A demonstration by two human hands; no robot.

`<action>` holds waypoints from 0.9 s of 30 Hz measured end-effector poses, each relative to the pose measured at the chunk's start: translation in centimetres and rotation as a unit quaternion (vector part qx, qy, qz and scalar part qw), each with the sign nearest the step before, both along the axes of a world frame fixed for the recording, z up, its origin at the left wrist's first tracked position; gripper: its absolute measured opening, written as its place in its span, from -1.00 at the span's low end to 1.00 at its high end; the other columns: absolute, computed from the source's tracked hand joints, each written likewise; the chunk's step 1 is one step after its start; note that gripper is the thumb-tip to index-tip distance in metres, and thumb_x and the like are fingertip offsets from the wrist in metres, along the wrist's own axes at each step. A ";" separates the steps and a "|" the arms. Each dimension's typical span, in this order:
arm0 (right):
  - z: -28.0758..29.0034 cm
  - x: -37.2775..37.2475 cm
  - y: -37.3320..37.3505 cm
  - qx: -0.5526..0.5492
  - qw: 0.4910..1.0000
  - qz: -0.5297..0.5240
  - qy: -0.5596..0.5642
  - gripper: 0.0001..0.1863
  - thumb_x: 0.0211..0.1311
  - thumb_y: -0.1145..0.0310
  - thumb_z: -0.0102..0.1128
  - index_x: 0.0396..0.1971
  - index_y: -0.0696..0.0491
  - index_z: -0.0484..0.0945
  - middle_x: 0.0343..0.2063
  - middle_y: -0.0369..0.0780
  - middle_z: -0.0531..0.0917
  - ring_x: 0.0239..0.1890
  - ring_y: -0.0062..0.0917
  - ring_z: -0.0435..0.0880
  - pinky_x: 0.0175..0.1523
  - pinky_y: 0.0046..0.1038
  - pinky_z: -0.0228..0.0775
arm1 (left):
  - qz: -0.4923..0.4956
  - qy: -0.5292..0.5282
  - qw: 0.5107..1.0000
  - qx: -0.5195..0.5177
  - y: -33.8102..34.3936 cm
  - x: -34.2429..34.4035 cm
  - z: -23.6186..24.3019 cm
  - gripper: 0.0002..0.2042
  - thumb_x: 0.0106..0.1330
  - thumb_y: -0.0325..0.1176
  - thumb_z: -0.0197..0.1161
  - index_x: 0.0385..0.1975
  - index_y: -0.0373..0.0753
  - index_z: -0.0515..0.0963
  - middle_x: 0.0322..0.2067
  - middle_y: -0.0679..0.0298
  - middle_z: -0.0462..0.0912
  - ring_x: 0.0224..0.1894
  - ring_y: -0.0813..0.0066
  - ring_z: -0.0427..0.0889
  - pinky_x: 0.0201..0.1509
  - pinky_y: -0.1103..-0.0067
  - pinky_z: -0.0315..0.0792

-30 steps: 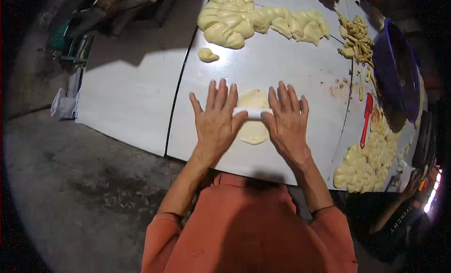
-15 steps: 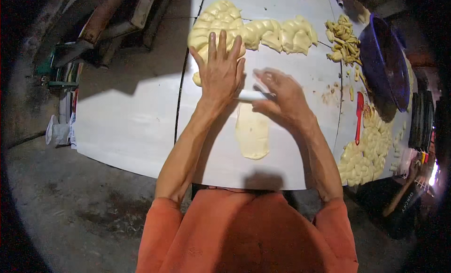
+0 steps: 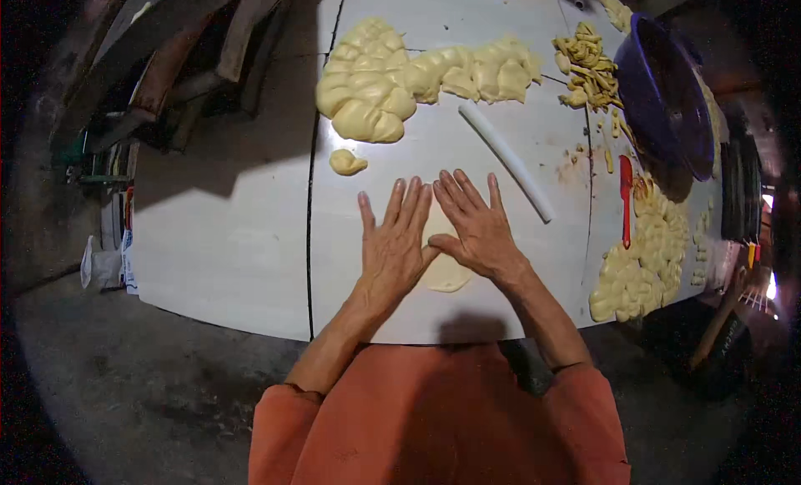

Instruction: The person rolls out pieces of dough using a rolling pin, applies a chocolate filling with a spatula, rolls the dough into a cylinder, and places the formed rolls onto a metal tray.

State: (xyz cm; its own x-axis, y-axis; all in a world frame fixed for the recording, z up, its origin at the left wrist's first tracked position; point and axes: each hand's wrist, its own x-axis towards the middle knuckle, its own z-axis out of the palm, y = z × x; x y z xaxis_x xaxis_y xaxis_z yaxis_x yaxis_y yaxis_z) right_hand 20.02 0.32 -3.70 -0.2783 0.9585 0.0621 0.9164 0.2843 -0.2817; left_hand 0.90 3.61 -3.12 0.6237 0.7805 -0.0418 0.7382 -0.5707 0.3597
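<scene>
Side by side over a thin, flattened strip of pale dough (image 3: 448,275) are my left hand (image 3: 395,241) and my right hand (image 3: 479,232). Both lie flat with fingers stretched out, thumbs meeting over the dough and hiding much of it. A white rolling pin (image 3: 506,162) rests slantwise on the table, beyond and right of my right hand, untouched. Ahead of my left hand sits a small lump of dough (image 3: 346,162). Farther back, a mass of yellow dough pieces (image 3: 367,80) spreads across toward the right.
The white table (image 3: 225,260) has dark seams. On its right stand a purple basin (image 3: 667,97), a heap of yellow-brown strips (image 3: 588,68), a red knife-shaped tool (image 3: 626,201) and many shaped dough pieces (image 3: 642,264). Wooden beams (image 3: 179,68) rise at the far left.
The rolling pin has been let go and now lies to the right. Both hands have come nearer, flat onto the dough strip. My view has shifted slightly.
</scene>
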 end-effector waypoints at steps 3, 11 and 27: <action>0.4 0.1 -0.3 -0.033 0.999 -0.023 -0.019 -0.09 0.34 -0.35 -0.08 0.43 0.08 0.29 0.47 -0.14 0.28 0.54 -0.23 0.14 0.50 0.35 -0.37 | 0.016 0.028 0.999 -0.007 -0.7 0.1 0.3 -0.22 0.45 0.12 0.03 0.51 -0.30 0.07 0.52 0.01 0.09 0.58 0.05 0.01 0.48 -0.31 -0.33; 4.1 5.6 2.8 0.039 0.966 -0.132 0.220 -0.62 0.38 0.08 0.21 -0.03 0.07 0.65 0.00 -0.11 0.66 0.17 -0.17 0.58 0.26 0.02 0.38 | 0.021 -0.026 0.999 0.010 1.1 0.1 3.3 -0.38 0.38 0.02 0.25 0.31 -0.27 0.39 0.29 -0.02 0.46 0.37 0.03 0.38 0.43 -0.25 -0.05; -0.9 19.9 20.2 0.038 0.925 -0.336 0.172 -0.54 0.18 0.25 0.27 0.00 0.24 0.56 -0.12 0.03 0.67 -0.03 -0.12 0.68 0.06 -0.15 0.53 | -0.079 -0.056 0.984 0.147 19.4 22.2 0.0 -0.44 0.45 -0.17 0.14 0.42 -0.13 0.26 0.41 0.15 0.37 0.44 0.09 0.33 0.48 -0.19 0.01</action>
